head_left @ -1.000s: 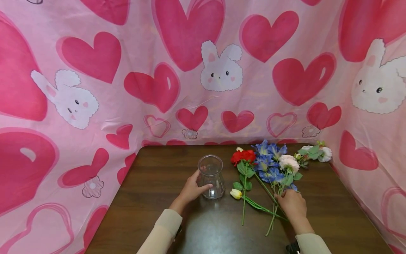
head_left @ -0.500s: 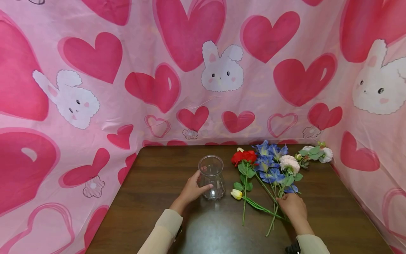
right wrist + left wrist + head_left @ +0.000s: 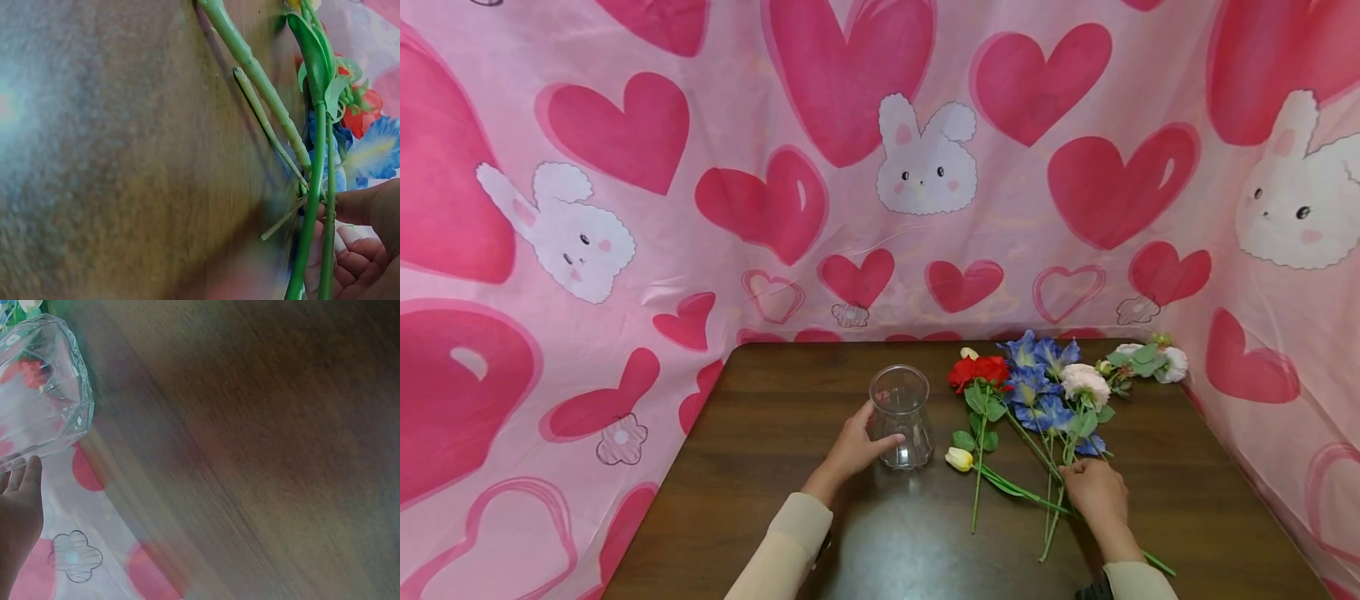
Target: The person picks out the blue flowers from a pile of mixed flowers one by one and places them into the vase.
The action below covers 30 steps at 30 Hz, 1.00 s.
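My left hand (image 3: 853, 442) holds the clear glass vase (image 3: 914, 437) from its left side, thumb in front and fingers behind. The vase stands upright and contains nothing. In the left wrist view, fingertips (image 3: 33, 469) lie against its faceted glass (image 3: 80, 406). My right hand (image 3: 1099, 496) pinches a flower stem between thumb and fingers, below the pale pink flower (image 3: 1086, 385) and blue flowers (image 3: 1043, 412). In the right wrist view, green stems (image 3: 320, 162) cross right at the thumb (image 3: 359, 205); which of them is held I cannot tell.
Red flowers (image 3: 992, 369) and a yellow-white tulip (image 3: 958, 458) lie between vase and right hand. White flowers (image 3: 1170, 365) with leaves rest at the back right corner of the brown wooden table (image 3: 760, 425). A pink heart-print cloth (image 3: 917, 242) hangs around the table.
My right hand has drawn slightly toward me, and the lower stem ends have shifted right. A green stem end now shows beyond the right wrist. My left hand and the vase stay put.
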Available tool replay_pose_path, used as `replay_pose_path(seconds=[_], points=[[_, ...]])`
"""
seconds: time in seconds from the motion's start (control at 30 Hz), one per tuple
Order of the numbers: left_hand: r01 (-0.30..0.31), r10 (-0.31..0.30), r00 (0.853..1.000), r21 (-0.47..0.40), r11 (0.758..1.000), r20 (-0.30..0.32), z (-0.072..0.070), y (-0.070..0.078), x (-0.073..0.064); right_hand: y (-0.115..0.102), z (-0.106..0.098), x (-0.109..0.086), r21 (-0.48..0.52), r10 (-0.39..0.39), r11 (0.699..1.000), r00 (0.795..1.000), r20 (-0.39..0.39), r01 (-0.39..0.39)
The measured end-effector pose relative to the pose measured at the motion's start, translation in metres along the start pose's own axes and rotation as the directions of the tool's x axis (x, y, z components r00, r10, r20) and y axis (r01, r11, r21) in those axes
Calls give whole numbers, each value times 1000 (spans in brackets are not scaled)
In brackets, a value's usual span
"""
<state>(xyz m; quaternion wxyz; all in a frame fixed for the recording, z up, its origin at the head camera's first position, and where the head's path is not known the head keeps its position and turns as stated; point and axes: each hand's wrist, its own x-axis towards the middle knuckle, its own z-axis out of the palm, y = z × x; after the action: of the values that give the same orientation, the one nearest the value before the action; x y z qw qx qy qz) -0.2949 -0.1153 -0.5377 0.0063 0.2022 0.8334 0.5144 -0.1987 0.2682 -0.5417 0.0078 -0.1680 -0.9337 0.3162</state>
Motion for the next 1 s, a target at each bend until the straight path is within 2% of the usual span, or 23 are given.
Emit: replay_pose_path(seconds=[0.33,0.63,1.0], points=[[5,-5,1000,5,1000,4,0,0,0,-1,1,-2,0,0,1000,1000,-9,0],[-6,6,1000,9,1000,-1,0,0,0,-8,0,-6,-29,29,999,998,59,-27],[-8,8,1000,23,1000,-6,2,-2,0,-14,3,-17,-18,25,1000,997,78,-23]])
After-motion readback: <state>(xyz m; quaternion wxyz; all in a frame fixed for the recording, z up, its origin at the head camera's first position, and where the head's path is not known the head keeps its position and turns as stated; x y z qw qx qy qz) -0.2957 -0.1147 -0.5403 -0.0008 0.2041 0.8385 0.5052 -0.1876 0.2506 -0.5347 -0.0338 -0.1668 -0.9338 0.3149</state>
